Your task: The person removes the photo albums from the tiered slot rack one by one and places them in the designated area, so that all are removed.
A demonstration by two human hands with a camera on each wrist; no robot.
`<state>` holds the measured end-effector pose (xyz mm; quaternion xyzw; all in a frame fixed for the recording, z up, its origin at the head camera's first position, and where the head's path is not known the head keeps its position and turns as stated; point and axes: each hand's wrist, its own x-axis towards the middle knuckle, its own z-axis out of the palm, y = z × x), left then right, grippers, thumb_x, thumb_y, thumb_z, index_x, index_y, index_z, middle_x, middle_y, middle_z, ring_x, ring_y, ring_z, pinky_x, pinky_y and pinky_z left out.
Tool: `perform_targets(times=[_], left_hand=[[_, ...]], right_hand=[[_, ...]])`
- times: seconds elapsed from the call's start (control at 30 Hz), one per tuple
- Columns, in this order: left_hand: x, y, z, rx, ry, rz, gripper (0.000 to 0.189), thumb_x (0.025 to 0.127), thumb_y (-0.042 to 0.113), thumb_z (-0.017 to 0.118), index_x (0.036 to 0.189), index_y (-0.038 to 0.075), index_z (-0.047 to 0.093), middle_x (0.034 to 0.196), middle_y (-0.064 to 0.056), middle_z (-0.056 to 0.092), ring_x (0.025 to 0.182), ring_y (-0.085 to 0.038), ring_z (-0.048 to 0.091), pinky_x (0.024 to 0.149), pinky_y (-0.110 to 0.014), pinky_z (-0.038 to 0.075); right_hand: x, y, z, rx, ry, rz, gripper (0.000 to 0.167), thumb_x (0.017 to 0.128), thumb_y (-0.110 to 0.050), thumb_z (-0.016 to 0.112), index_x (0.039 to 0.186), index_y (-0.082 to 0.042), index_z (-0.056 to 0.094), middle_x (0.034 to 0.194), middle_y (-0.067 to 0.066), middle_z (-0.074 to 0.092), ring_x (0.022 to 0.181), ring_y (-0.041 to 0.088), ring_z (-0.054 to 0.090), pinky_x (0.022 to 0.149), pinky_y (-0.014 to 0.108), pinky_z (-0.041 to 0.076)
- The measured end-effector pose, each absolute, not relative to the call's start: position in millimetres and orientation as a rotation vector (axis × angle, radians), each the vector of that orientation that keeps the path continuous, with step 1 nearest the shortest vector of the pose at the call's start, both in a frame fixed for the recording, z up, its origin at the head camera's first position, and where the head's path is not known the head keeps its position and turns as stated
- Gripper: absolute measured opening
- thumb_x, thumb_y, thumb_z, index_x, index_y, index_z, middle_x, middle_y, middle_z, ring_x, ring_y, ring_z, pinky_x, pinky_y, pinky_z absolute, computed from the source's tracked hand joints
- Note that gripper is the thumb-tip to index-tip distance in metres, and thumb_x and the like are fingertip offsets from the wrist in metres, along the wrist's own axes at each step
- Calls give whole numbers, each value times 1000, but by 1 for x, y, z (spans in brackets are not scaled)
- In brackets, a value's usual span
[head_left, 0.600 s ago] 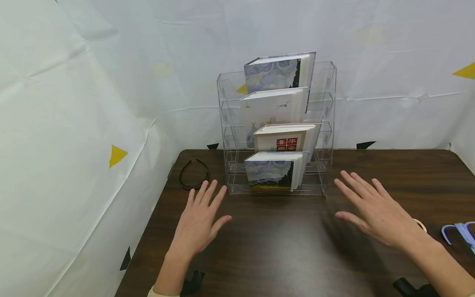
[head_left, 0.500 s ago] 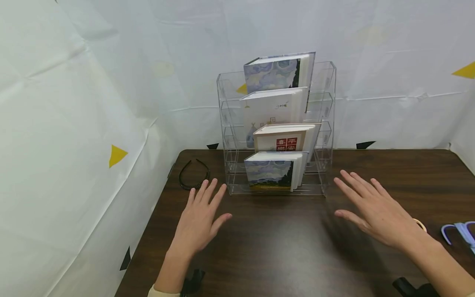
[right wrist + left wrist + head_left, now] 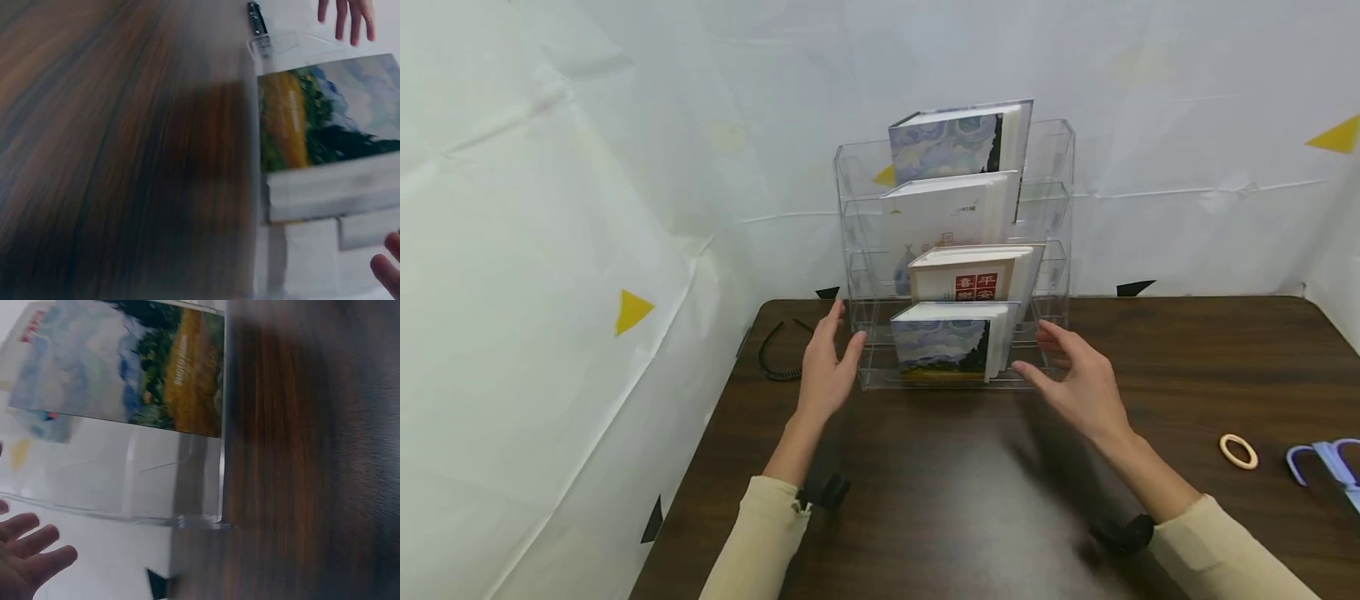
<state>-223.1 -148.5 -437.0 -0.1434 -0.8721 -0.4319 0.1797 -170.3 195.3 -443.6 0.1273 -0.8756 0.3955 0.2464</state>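
Observation:
A clear tiered display rack [image 3: 1057, 208] stands on the dark wooden table, with a thick book on each of several tiers. At the bottom front is a photo album [image 3: 942, 350] with a painted landscape cover, its lettering readable in the left wrist view. My left hand [image 3: 826, 379] is at the rack's left side, fingers extended and thumb apart. At the right side is my right hand [image 3: 1084, 390], thumb toward the album and fingers slightly bent. Neither hand holds anything. Above the album sit a cream book [image 3: 936, 287] with red characters, a white book [image 3: 925, 221] and another painted-cover book [image 3: 947, 148].
A black headband [image 3: 781, 375] lies left of the rack, just beyond my left hand. To the right are a small pale ring [image 3: 1238, 451] and a light-blue object with curved loops [image 3: 1333, 462]. White sheeting [image 3: 760, 100] hangs behind and at the left.
Both hands have moved forward and inward to the rack's sides, from spread palm-down over the table. The right fingers have bent a little. The pale ring now shows fully. The books have stayed put.

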Motion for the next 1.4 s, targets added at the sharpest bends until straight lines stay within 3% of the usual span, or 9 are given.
perform_targets(times=[0.27,0.47,0.6,0.7,0.83,1.0,1.27,1.4], left_hand=[[-267,-131,-445,-248,-2377,-1469,53,104,25,51,151,6,37,142,-17,51,122,-32,55,100,-50,44],[-279,-128,-445,-101,-2304,-1498,42,101,14,56,142,5,52,122,-17,65,100,-31,65,86,-46,51],[-280,-128,-446,-54,-2312,-1492,42,100,12,59,141,8,53,130,-15,61,104,-30,65,88,-44,51],[-280,-129,-447,-43,-2329,-1494,44,99,12,59,143,10,52,133,-15,60,103,-30,65,87,-43,51],[-280,-131,-450,-52,-2341,-1497,46,99,11,60,144,12,50,127,-16,63,97,-30,66,84,-44,51],[-280,-132,-453,-63,-2326,-1518,46,98,12,61,143,12,52,130,-15,61,111,-30,64,95,-43,49],[-280,-136,-456,-87,-2306,-1557,45,97,12,63,141,7,54,130,-17,61,113,-31,63,97,-41,48],[-280,-137,-456,-93,-2310,-1564,45,98,12,63,141,5,53,129,-19,61,113,-32,62,97,-41,48]], right_hand=[[-198,169,-456,157,-2293,1146,73,69,-25,92,130,-1,59,116,17,66,102,31,64,74,49,53],[-210,164,-457,141,-2351,1211,64,69,-26,92,117,-1,59,102,17,68,94,34,65,80,51,52],[-217,168,-457,218,-2457,1305,53,73,-22,89,108,-1,56,96,16,67,89,32,66,76,48,54],[-222,170,-458,305,-2544,1347,44,77,-22,86,106,-1,59,93,14,68,82,27,67,67,39,54],[-226,171,-458,348,-2592,1396,39,81,-22,82,107,1,65,92,14,71,77,24,67,61,29,52],[-225,169,-453,366,-2547,1426,36,82,-19,81,108,1,67,94,14,72,77,21,68,61,25,52],[-200,183,-429,439,-2390,1518,32,82,-7,80,110,3,67,96,17,70,71,12,64,56,22,50],[-178,208,-413,392,-2379,1562,28,84,-5,78,109,4,67,93,5,70,73,8,66,60,22,54]])
